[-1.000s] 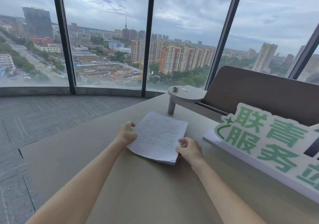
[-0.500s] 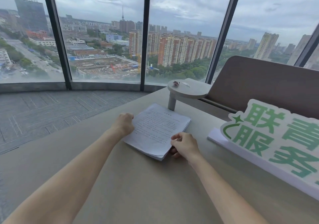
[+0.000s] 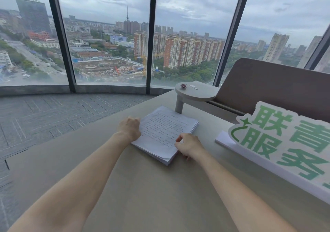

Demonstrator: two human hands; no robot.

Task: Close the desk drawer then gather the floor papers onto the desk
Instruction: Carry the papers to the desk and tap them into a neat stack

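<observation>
Clearly the gathering step is at or near its end: no loose sheets show on the grey patterned carpet floor (image 3: pixel 44 121) at far left, and the thick stack of white printed papers (image 3: pixel 166 131) lies flat on the broad beige desk top (image 3: pixel 142 196).

The left hand (image 3: pixel 130 128) sits at the stack's left edge, fingers curled into a loose fist with the knuckles up; it touches the edge, but whether any sheet is pinched underneath cannot be told. The right hand (image 3: pixel 189 146) rests at the stack's near right corner, its fingers bent and the thumb tip lying on the top sheet, so it seems to press or square the pile rather than grip it. The stack's lower sheets are fanned slightly along the near edge.

Just beyond the papers stands a small round grey shelf on a short post (image 3: pixel 195 92), carrying two tiny items too small to identify. Farther right, a white foam sign with green characters (image 3: pixel 285 142) stands on the desk, cut off by the frame edge.

Next, I judge, the pile needs only a tidy nudge to align its edges, then both hands can lift away. The drawer is out of view, so its state cannot be confirmed.
</observation>
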